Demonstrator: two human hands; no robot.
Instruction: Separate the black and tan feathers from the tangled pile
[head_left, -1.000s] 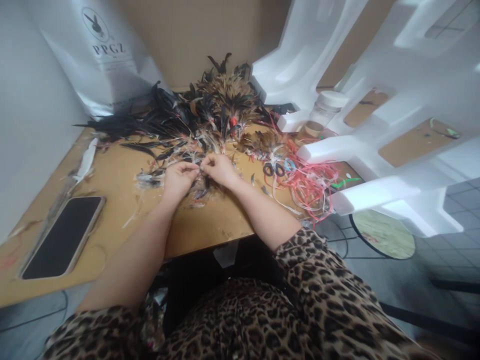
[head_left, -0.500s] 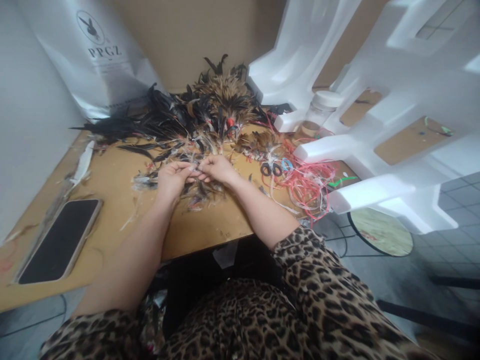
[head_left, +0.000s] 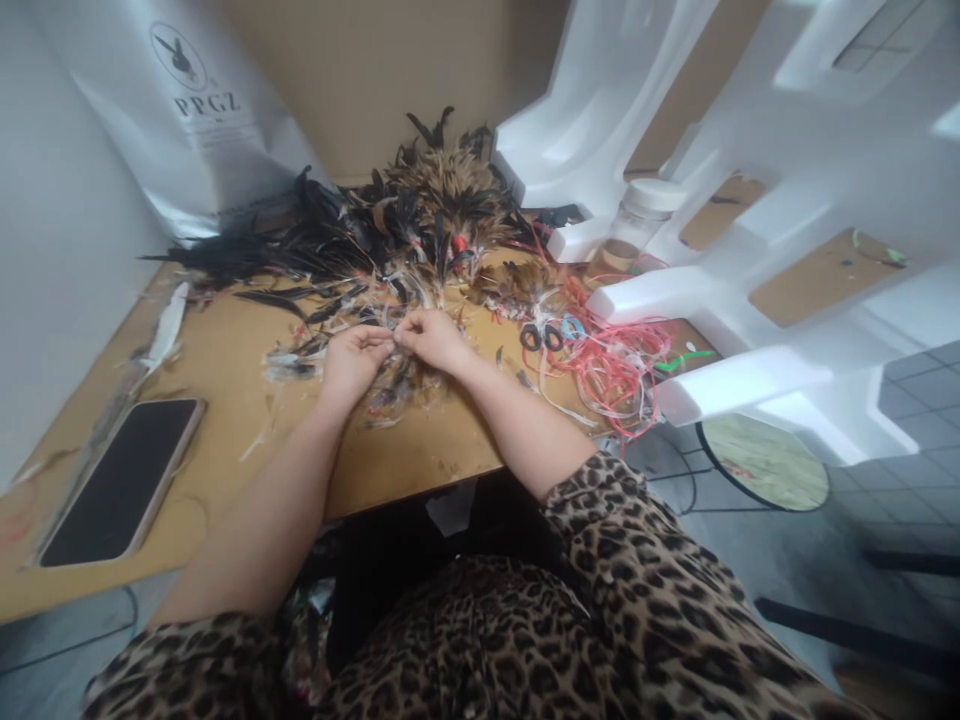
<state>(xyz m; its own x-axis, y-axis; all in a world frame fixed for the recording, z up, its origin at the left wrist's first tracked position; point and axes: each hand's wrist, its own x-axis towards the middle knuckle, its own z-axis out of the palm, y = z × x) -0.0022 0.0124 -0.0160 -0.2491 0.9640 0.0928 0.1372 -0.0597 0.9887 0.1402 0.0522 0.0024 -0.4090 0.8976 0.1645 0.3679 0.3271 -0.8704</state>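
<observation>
My left hand (head_left: 354, 362) and my right hand (head_left: 433, 340) meet fingertip to fingertip above the middle of the table. Both are closed in a pinch, and whatever lies between the fingers is too small and hidden to make out. Loose feathers and fluffy scraps (head_left: 394, 395) lie under and around them. Just beyond the hands spreads a heap of long black feathers (head_left: 262, 250). Behind that stands a bushy bundle of brown feathers (head_left: 450, 185) with a bit of red at its base. A smaller brown feather bunch (head_left: 517, 285) lies right of my right hand.
Black-handled scissors (head_left: 541, 337) lie beside tangled pink and white string (head_left: 619, 375). White foam pieces (head_left: 660, 300) crowd the right side around a clear jar (head_left: 637, 220). A phone (head_left: 120, 485) and a white feather (head_left: 169, 325) are at left; a silver bag (head_left: 217, 130) stands behind.
My left hand has turned slightly and shifted a little to the right, its fingers now straighter. My right hand stays nearly in place, fingertips still against the left ones.
</observation>
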